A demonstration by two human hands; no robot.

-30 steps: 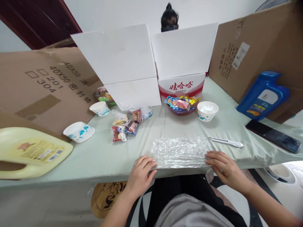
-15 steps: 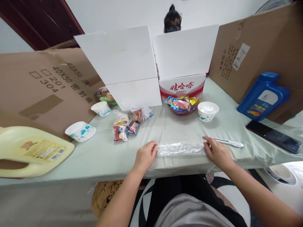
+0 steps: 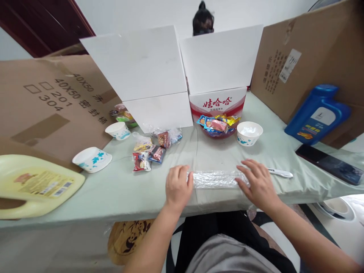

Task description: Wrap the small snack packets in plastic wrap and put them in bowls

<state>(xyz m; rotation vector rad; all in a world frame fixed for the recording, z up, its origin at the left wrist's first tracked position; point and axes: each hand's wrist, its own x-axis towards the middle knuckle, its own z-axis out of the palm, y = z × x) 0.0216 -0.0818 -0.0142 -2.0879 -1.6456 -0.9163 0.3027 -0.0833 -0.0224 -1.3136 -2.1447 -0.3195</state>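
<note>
A folded strip of crinkled clear plastic film [image 3: 216,179] lies flat near the table's front edge. At its left end rests my left hand [image 3: 178,187], thumb and fingers parted and touching the film. My right hand [image 3: 257,184] is over the other end, its fingers spread apart above the plastic. Just past my right hand is a white utility knife [image 3: 280,173], its near end hidden behind the fingers.
A bowl of wrapped snacks [image 3: 217,131] and a paper bowl [image 3: 249,133] stand behind. Snack packets [image 3: 156,153] and two more paper bowls lie left. A yellow jug [image 3: 42,185], blue bottle [image 3: 318,113], phone [image 3: 330,163] and cardboard boxes surround them. A person's head shows behind.
Both hands have loosened from a pinch on the film's ends to parted fingers. My right hand has shifted slightly left, further over the strip.
</note>
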